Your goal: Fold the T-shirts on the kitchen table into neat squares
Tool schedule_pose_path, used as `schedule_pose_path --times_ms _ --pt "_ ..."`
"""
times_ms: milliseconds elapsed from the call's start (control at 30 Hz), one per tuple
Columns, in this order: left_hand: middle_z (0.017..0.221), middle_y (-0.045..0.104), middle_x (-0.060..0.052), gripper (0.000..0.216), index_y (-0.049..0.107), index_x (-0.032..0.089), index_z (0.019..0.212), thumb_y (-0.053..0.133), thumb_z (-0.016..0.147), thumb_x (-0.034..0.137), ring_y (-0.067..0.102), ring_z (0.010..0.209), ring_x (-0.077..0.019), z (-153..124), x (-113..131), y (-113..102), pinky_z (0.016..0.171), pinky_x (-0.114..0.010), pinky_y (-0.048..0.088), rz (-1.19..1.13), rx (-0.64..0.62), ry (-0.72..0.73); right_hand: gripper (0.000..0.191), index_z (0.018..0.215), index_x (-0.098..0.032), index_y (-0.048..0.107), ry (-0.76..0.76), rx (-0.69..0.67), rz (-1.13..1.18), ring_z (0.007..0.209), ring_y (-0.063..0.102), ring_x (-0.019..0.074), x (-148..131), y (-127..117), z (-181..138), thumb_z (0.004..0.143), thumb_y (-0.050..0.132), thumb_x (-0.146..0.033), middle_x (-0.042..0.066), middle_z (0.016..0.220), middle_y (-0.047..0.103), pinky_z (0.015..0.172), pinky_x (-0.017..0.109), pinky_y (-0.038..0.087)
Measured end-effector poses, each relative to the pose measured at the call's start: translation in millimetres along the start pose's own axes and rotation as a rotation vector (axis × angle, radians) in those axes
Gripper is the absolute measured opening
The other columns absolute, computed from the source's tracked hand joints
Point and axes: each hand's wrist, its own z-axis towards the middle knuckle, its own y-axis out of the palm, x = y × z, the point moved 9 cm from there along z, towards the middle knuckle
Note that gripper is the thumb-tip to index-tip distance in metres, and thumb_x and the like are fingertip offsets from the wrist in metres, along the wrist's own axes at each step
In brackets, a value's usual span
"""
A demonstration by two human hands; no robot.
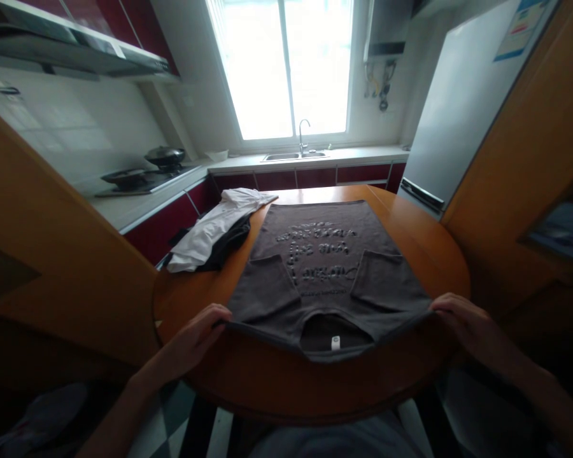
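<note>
A dark grey T-shirt (pixel 272 305) with raised lettering lies spread on the round wooden table (pixel 424 245), its neck opening toward me. Both sleeves are folded inward over the front. My left hand (pixel 204 329) pinches the shirt's left shoulder corner. At the opposite shoulder corner, my right hand (pixel 465 318) is closed on the fabric in the same way. The near edge is stretched between the two hands and sags at the collar, where a small white label (pixel 335 343) shows inside.
On the table's far left lie a white garment (pixel 210 232) and a black garment (pixel 230 245), heaped together. Beyond the table run a counter with a sink (pixel 291 156) and a stove with a lidded pan (pixel 165 156). A fridge (pixel 463 102) stands at the right.
</note>
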Motion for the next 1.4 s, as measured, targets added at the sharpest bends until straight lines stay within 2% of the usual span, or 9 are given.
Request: schedule_pose_path --times_ms 100,233,367,533,700,867,1000,1200,1400 --pt "0.102 0.072 -0.005 0.024 0.065 0.021 0.107 0.046 0.101 0.035 0.069 0.095 -0.0181 0.9 -14.1 -5.3 0.088 -0.025 0.054 0.025 0.12 -0.015 0.022 0.095 -0.025 0.068 0.046 0.023 -0.006 0.09 0.069 0.0231 8.2 1.0 7.4 0.099 0.051 -0.039 0.006 0.095 0.072 0.083 0.035 0.054" --pt "0.112 0.075 -0.006 0.034 0.069 0.023 0.113 0.046 0.1 0.044 0.071 0.101 -0.0213 16.2 -25.4 -13.9 0.089 -0.027 0.055 0.036 0.161 -0.037 0.026 0.092 -0.024 0.069 0.102 0.049 0.006 0.082 0.069 0.0221 20.1 -1.3 31.8 0.097 0.052 -0.044 0.004 0.089 0.073 0.075 0.033 0.054" --pt "0.103 0.077 -0.007 0.042 0.074 0.022 0.104 0.048 0.096 0.055 0.071 0.093 -0.0227 45.0 -37.3 -33.6 0.083 -0.028 0.056 0.015 0.203 -0.091 0.029 0.089 -0.024 0.071 0.14 0.145 -0.021 0.078 0.069 0.0231 30.2 -15.7 75.1 0.094 0.054 -0.047 0.005 0.086 0.074 0.071 0.032 0.053" --pt "0.101 0.078 -0.006 0.052 0.076 0.021 0.106 0.054 0.088 0.065 0.07 0.088 -0.0244 87.3 -76.0 -55.6 0.082 -0.031 0.056 -0.008 0.289 -0.234 0.031 0.088 -0.021 0.072 0.162 0.161 -0.039 0.077 0.068 0.0236 50.0 -15.0 140.1 0.091 0.054 -0.045 0.006 0.084 0.075 0.071 0.033 0.051" --pt "0.1 0.079 -0.007 0.056 0.078 0.019 0.103 0.058 0.081 0.067 0.071 0.093 -0.0267 130.6 -109.2 -32.7 0.084 -0.032 0.054 -0.082 0.168 -0.277 0.031 0.081 -0.018 0.073 0.227 0.049 -0.018 0.078 0.068 0.024 90.2 27.2 186.2 0.086 0.053 -0.042 0.008 0.082 0.075 0.072 0.033 0.049" --pt "0.092 0.08 -0.007 0.053 0.08 0.018 0.093 0.07 0.07 0.065 0.073 0.088 -0.0278 147.3 -128.2 -0.4 0.08 -0.033 0.056 -0.221 -0.011 -0.332 0.03 0.073 -0.018 0.075 0.311 -0.162 -0.007 0.072 0.067 0.0226 124.2 70.8 193.9 0.079 0.059 -0.043 0.006 0.073 0.074 0.068 0.031 0.048" --pt "0.093 0.08 -0.006 0.051 0.081 0.019 0.093 0.075 0.066 0.062 0.073 0.089 -0.027 153.8 -136.6 -9.0 0.082 -0.033 0.057 -0.291 -0.013 -0.368 0.038 0.078 -0.016 0.076 0.319 -0.197 0.066 0.071 0.066 0.0225 132.4 67.2 197.7 0.08 0.059 -0.05 0.006 0.074 0.074 0.067 0.03 0.048" --pt "0.098 0.08 -0.005 0.046 0.08 0.021 0.101 0.071 0.074 0.056 0.073 0.092 -0.0264 193.9 -150.9 -40.5 0.084 -0.031 0.056 -0.16 0.106 -0.338 0.036 0.083 -0.016 0.076 0.316 -0.084 0.04 0.076 0.067 0.0227 135.0 39.0 236.2 0.082 0.057 -0.046 0.007 0.081 0.076 0.068 0.03 0.047" --pt "0.091 0.08 -0.007 0.032 0.08 0.021 0.088 0.066 0.073 0.045 0.074 0.088 -0.0279 225.0 -171.1 -13.4 0.081 -0.033 0.056 -0.058 0.177 -0.377 0.03 0.077 -0.016 0.075 0.41 -0.085 0.027 0.074 0.066 0.0225 159.7 67.3 263.3 0.08 0.057 -0.04 0.008 0.076 0.074 0.066 0.029 0.047"
